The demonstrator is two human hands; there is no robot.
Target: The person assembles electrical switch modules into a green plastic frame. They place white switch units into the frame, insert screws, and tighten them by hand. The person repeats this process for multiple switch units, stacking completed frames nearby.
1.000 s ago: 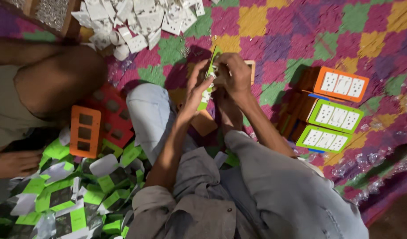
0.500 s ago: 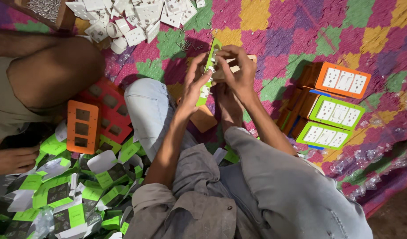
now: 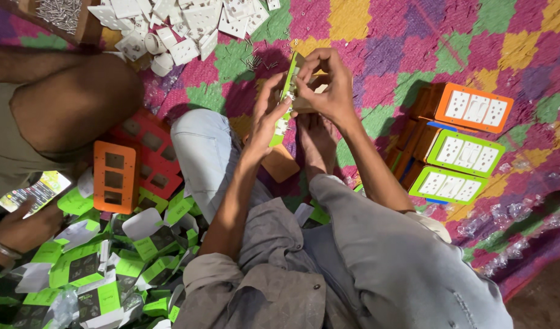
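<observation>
Green switch plate point(image 3: 284, 97) is being held edge-on between both hands, above the bare feet point(image 3: 316, 137) and the patchwork mat point(image 3: 377, 36). It is being steadied by the left hand point(image 3: 269, 113), whose grip is closed along its lower edge, while its top is being pinched by the right hand point(image 3: 329, 82) with bent fingers. Nearer left, green and white cartons point(image 3: 109, 268) are being left heaped. Finished orange and green switchboards point(image 3: 466, 143) are being kept stacked right. Farther off, white plates point(image 3: 182, 24) are lying piled.
</observation>
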